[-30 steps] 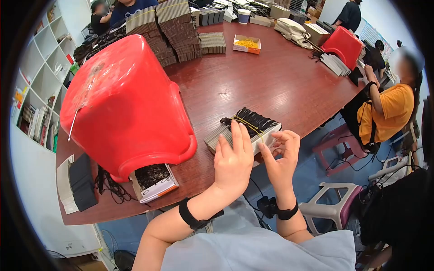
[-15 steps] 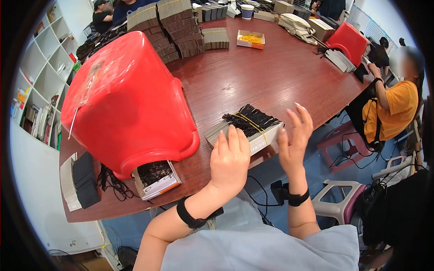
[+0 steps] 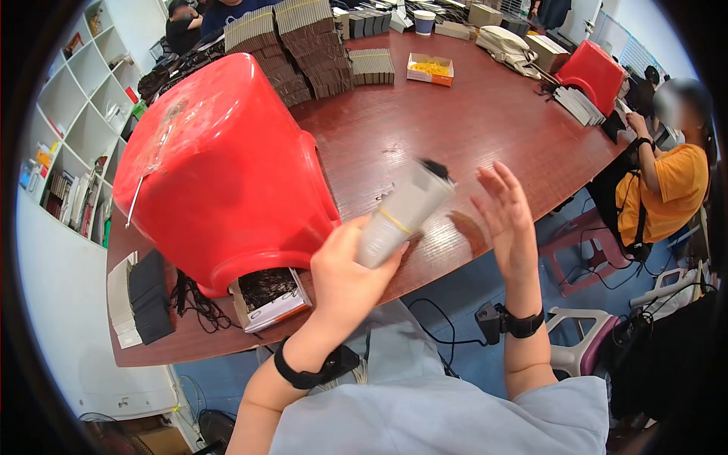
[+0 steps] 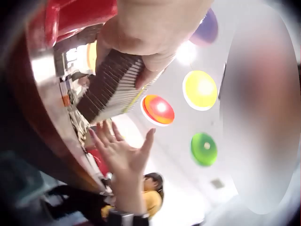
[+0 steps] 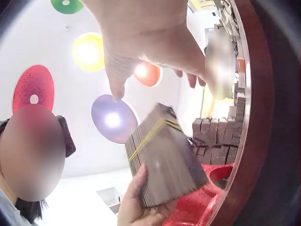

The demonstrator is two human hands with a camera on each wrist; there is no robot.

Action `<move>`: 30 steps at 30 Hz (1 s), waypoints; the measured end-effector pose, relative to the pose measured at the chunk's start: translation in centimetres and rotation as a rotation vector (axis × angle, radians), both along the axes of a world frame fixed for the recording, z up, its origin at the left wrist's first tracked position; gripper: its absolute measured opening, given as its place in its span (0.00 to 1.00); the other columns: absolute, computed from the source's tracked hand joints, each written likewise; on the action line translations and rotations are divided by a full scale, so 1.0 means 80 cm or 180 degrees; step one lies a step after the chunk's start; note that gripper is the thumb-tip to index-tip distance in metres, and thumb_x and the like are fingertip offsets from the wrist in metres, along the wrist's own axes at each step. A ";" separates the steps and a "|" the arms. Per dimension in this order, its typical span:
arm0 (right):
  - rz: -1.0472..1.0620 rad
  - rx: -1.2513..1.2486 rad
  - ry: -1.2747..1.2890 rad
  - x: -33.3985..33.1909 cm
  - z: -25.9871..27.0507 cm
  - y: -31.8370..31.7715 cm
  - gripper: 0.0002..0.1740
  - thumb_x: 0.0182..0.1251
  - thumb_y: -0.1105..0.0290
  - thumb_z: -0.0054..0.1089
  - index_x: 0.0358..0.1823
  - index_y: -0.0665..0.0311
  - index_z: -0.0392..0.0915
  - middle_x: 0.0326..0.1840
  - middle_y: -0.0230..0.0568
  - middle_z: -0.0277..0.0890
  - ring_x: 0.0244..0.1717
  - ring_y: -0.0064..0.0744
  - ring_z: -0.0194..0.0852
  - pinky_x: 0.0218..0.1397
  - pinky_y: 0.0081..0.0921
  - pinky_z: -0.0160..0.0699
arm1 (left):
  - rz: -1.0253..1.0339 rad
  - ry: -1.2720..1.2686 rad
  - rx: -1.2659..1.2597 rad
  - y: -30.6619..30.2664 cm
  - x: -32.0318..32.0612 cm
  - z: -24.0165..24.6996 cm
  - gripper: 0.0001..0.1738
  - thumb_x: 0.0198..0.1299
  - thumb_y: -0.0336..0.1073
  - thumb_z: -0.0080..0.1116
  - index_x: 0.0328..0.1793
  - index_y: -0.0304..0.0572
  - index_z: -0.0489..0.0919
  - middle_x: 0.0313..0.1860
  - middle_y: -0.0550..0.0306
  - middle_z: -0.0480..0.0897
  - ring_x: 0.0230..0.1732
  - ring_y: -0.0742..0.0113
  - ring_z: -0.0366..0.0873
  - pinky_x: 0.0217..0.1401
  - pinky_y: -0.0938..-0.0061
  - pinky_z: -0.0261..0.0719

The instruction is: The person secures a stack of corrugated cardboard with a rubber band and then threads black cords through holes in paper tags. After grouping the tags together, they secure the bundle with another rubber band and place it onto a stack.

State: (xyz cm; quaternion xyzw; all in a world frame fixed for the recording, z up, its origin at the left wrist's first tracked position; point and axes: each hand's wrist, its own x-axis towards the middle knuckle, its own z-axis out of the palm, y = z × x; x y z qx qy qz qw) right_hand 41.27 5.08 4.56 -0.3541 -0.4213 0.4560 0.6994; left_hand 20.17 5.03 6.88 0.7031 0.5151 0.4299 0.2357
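My left hand (image 3: 341, 269) grips a bundle of grey cards (image 3: 406, 208) over the table, thumb on one side and fingers on the other. Yellow rubber bands (image 3: 396, 220) run around the bundle, which is tilted and a little blurred. Black cords (image 3: 434, 168) show at its far end. In the right wrist view, many thin card edges (image 5: 171, 188) line up in a tight stack. My right hand (image 3: 509, 216) is raised to the right of the bundle, apart from it, with fingers extended and nothing held.
A large red plastic tub (image 3: 220, 167) stands left on the table (image 3: 485, 114). Under its edge sits a small box (image 3: 282, 311) of black cords. Banded stacks (image 3: 315, 49) and a box of yellow rubber bands (image 3: 431, 79) are farther back. A person in orange (image 3: 660, 182) sits right.
The bundle was lying at the table's front edge under my left fingers; now my left hand grips it, lifted and turned. My right hand has drawn away from it to the right.
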 end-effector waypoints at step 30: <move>-0.1408 0.1789 -0.4262 -0.036 0.054 0.010 0.32 0.46 0.50 0.61 0.49 0.64 0.70 0.39 0.37 0.76 0.40 0.35 0.74 0.66 0.51 0.41 | -0.1209 -0.1794 -0.1444 -0.008 0.013 -0.016 0.20 0.45 0.34 0.67 0.43 0.32 0.74 0.36 0.55 0.80 0.38 0.75 0.76 0.41 0.78 0.75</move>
